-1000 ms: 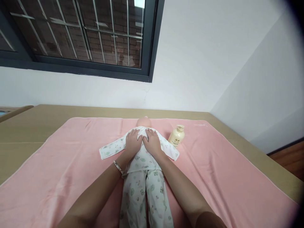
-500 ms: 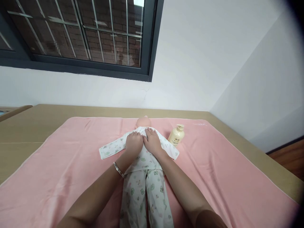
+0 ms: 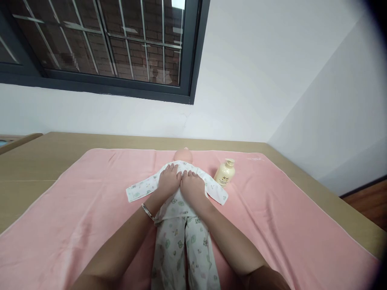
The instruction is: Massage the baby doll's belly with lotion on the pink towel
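Note:
A baby doll with a bald pinkish head lies stretched out, its head at the far end and its legs toward me. It wears a white printed top and matching trousers, and both sleeves spread sideways. My left hand rests open on the upper torso, fingers pointing to the head. Beside it, thumbs almost touching, my right hand presses on the top, a little lower, its fingers bent somewhat but not closed on anything. A bracelet circles my left wrist.
A cream pump bottle stands by the doll's right-hand sleeve. Beneath everything a pink sheet covers much of the wooden surface. Behind rise a white wall and a dark-framed barred window.
My right hand has slid down the doll's torso toward me, its fingers bending more. My left hand has moved slightly up, and its fingers have stretched out flat.

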Demonstrator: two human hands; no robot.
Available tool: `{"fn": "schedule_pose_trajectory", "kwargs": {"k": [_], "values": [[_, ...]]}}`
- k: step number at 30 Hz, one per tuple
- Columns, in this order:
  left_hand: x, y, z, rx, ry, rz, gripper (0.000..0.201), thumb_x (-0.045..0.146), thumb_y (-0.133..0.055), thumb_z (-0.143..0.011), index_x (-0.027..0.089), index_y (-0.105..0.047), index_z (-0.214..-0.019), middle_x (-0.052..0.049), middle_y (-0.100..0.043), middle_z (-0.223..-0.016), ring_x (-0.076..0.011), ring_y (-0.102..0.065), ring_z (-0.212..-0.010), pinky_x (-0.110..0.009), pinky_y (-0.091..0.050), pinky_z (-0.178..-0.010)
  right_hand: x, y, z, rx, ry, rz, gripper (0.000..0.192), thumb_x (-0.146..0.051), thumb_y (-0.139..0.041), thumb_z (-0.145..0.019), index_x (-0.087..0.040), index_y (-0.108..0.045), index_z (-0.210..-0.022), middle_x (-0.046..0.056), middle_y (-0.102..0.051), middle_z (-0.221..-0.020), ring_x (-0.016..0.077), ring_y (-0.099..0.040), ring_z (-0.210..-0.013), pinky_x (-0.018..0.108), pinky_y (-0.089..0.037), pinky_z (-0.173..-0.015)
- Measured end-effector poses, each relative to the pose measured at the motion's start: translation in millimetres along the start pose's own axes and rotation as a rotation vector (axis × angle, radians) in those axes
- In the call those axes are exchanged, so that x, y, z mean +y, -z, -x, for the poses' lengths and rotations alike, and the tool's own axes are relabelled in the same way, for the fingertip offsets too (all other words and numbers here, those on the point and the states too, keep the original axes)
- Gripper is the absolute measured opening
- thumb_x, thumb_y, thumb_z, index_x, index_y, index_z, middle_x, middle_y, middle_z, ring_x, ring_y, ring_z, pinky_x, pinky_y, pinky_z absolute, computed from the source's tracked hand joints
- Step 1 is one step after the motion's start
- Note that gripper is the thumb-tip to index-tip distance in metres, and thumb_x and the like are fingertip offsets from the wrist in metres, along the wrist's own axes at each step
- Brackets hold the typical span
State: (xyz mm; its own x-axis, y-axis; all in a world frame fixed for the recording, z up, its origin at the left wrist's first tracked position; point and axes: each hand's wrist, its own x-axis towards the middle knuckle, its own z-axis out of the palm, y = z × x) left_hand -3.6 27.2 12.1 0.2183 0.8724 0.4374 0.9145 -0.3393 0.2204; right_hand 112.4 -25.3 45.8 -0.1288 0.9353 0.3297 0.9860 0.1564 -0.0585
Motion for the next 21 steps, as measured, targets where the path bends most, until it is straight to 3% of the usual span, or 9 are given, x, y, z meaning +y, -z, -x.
{"fn": "schedule_pose_trajectory", "kwargs": {"k": [6,12,18,21], "values": [[2,-4.8,1,0.072,0.1,0.124,0.042,0.029,-0.04,-0.093,0.013,-0.057,-0.128,-0.015,-0.058,-0.136,-0.0293,-0.048,-0.131,-0.047,-0.037,-0.11,-1,2,-2,-0.005,0.01,-0.023,0.028,-0.017,-0.041,-0.095,-0.012,-0.061,-0.114,0.017,-0.066,-0.102,0.0285,-0.062,-0.099,0.038,-0.049,-0.083],[-8,-10.9,3,0.143,0.121,0.193,0.04,0.029,-0.041,-0.091,0.016,-0.061,-0.123,-0.011,-0.063,-0.131,-0.0259,-0.053,-0.127,-0.045,-0.038,-0.11,-7,-7,-7,0.068,-0.002,-0.059,0.026,-0.017,-0.045,-0.092,-0.012,-0.064,-0.109,0.018,-0.067,-0.104,0.0279,-0.063,-0.098,0.04,-0.051,-0.085],[-19,-15.0,2,0.15,0.178,0.251,0.045,0.033,-0.037,-0.091,0.019,-0.063,-0.124,-0.008,-0.063,-0.132,-0.0248,-0.053,-0.128,-0.044,-0.038,-0.112,-9,-24,-15,0.117,0.016,-0.124,0.041,-0.015,-0.042,-0.092,-0.006,-0.06,-0.128,0.022,-0.062,-0.127,0.031,-0.055,-0.123,0.045,-0.042,-0.105],[-22,-15.3,2,0.154,0.194,0.255,0.046,0.036,-0.036,-0.09,0.022,-0.064,-0.123,-0.005,-0.063,-0.132,-0.0237,-0.055,-0.126,-0.042,-0.039,-0.112,-1,-31,-21,0.143,0.059,-0.229,0.045,-0.017,-0.04,-0.092,-0.009,-0.058,-0.132,0.019,-0.058,-0.134,0.0294,-0.05,-0.13,0.043,-0.037,-0.111]]}}
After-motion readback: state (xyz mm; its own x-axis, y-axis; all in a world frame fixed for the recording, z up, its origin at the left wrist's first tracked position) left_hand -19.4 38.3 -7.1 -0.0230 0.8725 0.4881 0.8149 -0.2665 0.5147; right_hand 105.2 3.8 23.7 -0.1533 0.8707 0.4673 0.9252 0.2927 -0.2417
